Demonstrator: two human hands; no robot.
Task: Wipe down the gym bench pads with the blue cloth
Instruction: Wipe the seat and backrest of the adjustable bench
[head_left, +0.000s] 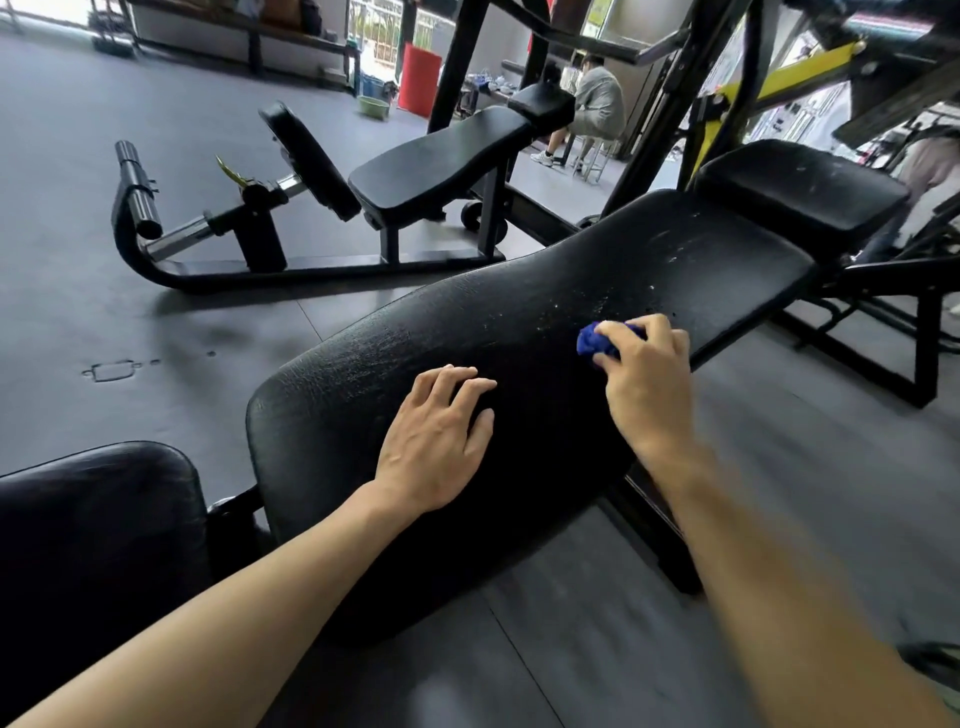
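A long black bench pad (519, 322) runs from lower left to upper right, its worn surface scuffed and speckled white. My right hand (644, 374) grips a bunched blue cloth (595, 340) and holds it against the pad near its right edge. My left hand (441, 431) rests on the pad's nearer part, fingers spread and slightly bent, holding nothing. A smaller black head pad (795, 187) sits beyond the long pad at the upper right. Another black pad (98, 525) lies at the lower left.
A second black bench machine (431, 166) with a roller bar (137, 189) stands on the grey floor to the left. Black and yellow frame posts (727, 98) rise behind the bench. A person (597, 98) sits on a stool in the background near a red bin (420, 78).
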